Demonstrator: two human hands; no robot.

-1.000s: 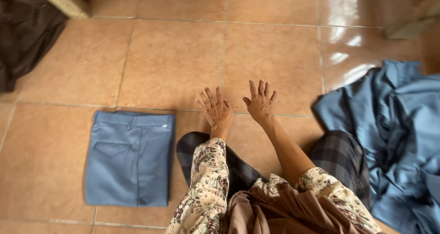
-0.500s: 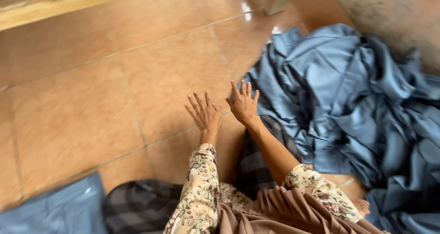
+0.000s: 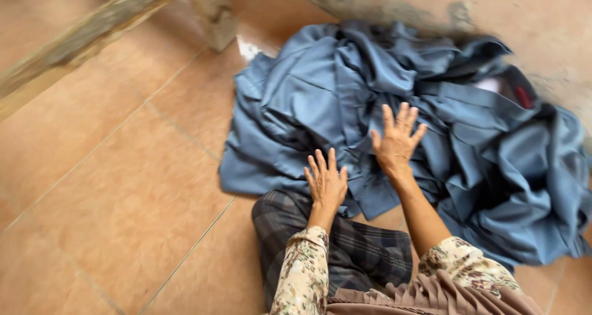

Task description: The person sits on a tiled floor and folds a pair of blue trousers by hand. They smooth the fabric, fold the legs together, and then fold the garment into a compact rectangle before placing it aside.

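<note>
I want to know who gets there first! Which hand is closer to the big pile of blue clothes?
The right hand. It is spread open over the pile of blue clothes, well in from its edge. The left hand is at the pile's near edge, above the plaid-covered knee.

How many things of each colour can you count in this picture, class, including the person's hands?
Blue-grey: 1, the heap of crumpled cloth; its separate pieces cannot be told apart.
Dark checked: 1, the plaid cloth over the person's lap.
Orange-brown: 1, the tiled floor.
Bare hands: 2, left hand and right hand, both with fingers spread.
Total: 5
</note>
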